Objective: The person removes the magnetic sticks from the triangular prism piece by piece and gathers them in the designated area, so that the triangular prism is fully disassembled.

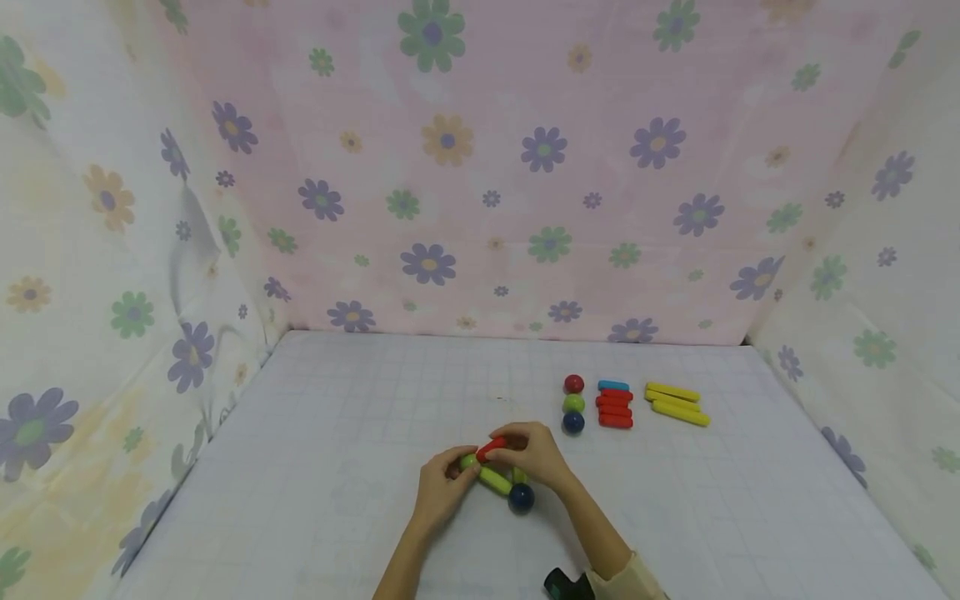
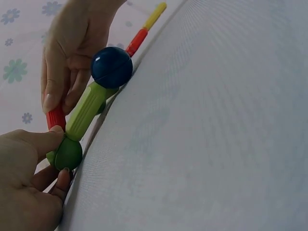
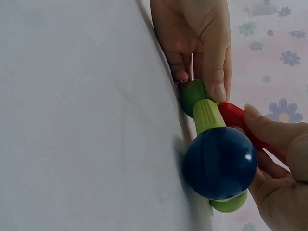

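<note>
My left hand (image 1: 441,490) pinches a green ball (image 2: 69,155) between thumb and fingers, just above the white tabletop. From above right, my right hand (image 1: 537,454) grips a ribbed red stick (image 3: 235,117). The red stick's lower end meets the green ball, though fingers hide whether it is seated in it. A light green stick (image 1: 495,480) links that ball to a dark blue ball (image 1: 521,498), which lies nearer the person. Another green stick (image 1: 519,475) runs from the blue ball towards the back, its far end hidden behind the right hand.
Behind and right of the hands stand a red ball (image 1: 574,383), a lime ball (image 1: 573,403) and a navy ball (image 1: 573,422) in a column. Beside them lie a blue stick (image 1: 613,385), several red sticks (image 1: 616,422) and yellow sticks (image 1: 680,412). Flowered cloth (image 1: 487,167) surrounds the table.
</note>
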The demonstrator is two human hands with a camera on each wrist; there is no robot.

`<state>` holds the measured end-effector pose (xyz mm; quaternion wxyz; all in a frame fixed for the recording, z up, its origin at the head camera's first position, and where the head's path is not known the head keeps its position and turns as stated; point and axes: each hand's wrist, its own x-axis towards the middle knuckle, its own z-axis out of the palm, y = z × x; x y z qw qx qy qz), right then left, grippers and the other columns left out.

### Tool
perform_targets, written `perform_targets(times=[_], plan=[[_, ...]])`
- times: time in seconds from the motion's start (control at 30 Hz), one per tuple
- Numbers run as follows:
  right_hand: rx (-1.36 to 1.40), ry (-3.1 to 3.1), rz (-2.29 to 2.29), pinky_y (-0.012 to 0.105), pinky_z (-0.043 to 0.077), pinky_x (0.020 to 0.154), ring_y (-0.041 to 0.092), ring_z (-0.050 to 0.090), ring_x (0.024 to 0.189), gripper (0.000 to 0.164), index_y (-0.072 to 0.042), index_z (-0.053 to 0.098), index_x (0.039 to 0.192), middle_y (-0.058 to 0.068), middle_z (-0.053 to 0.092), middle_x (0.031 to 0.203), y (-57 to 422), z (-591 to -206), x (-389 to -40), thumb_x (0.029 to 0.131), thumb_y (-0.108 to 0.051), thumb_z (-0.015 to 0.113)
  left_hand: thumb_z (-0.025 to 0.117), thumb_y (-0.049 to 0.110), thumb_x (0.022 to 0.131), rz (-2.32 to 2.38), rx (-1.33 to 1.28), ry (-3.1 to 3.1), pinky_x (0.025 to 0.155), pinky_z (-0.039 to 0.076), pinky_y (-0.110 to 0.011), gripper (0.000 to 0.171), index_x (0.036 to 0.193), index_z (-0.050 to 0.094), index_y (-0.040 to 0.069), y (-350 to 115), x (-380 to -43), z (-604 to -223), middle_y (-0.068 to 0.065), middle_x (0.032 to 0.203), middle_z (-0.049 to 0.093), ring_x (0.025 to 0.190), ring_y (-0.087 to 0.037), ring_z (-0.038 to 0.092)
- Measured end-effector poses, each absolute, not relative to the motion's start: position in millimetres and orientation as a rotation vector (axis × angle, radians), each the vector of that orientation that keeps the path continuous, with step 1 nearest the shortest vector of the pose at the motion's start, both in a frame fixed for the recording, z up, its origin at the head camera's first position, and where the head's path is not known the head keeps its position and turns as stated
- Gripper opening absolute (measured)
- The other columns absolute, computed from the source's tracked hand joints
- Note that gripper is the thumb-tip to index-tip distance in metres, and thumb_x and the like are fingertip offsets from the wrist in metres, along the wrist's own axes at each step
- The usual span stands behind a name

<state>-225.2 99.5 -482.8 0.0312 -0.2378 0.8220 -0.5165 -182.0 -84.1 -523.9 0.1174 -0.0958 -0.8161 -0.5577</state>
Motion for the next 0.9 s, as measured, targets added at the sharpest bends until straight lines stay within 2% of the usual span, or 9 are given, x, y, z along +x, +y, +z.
perform_targets(times=[0.13,0.4,0.6,0.7,0.9], plan=[[-0.711,2.485,-1.680,0.020,0.050,0.067,0.010,0.062,0.075,0.026,0.005,0.068,0.100,0.015,0.069,0.092,100,-487,-226,0.081,-0.013,0.073,0.070,0.011,0.081,-1.595,-0.252,-2.388,0.060,0.042,-0.018,0.028,0.105,0.067,-0.004,-84,-182,-525,-0.011,0.088,0.066,0.067,-0.003,0.049],[-0.415,2.349,-1.894,0.020,0.049,0.075,0.014,0.065,0.083,0.029,0.009,0.064,0.108,0.019,0.069,0.098,107,-467,-220,0.084,-0.006,0.069,0.070,0.010,0.082,-1.608,-0.242,-2.416,0.061,0.041,-0.018,0.030,0.107,0.065,-0.006,-83,-182,-523,-0.009,0.088,0.064,0.069,-0.005,0.048],[-0.352,2.406,-1.918,0.023,0.050,0.082,0.020,0.065,0.095,0.032,0.002,0.066,0.112,0.014,0.066,0.110,130,-477,-229,0.085,-0.013,0.070,0.070,0.010,0.082,-1.605,-0.228,-2.435,0.062,0.043,-0.018,0.030,0.107,0.065,-0.005,-83,-180,-523,-0.010,0.090,0.065,0.070,-0.005,0.049],[-0.383,2.420,-1.907,0.024,0.050,0.082,0.019,0.066,0.092,0.037,0.002,0.064,0.116,0.016,0.065,0.112,145,-482,-234,0.085,-0.016,0.070,0.071,0.010,0.081,-1.621,-0.209,-2.432,0.062,0.043,-0.018,0.030,0.107,0.065,-0.005,-83,-180,-523,-0.009,0.089,0.064,0.069,-0.004,0.049],[-0.350,2.445,-1.943,0.022,0.051,0.078,0.013,0.065,0.084,0.041,0.005,0.061,0.117,0.014,0.066,0.103,173,-481,-234,0.084,-0.017,0.071,0.071,0.010,0.081,-1.629,-0.202,-2.425,0.062,0.042,-0.018,0.030,0.107,0.065,-0.004,-83,-180,-522,-0.007,0.087,0.063,0.068,-0.004,0.048]])
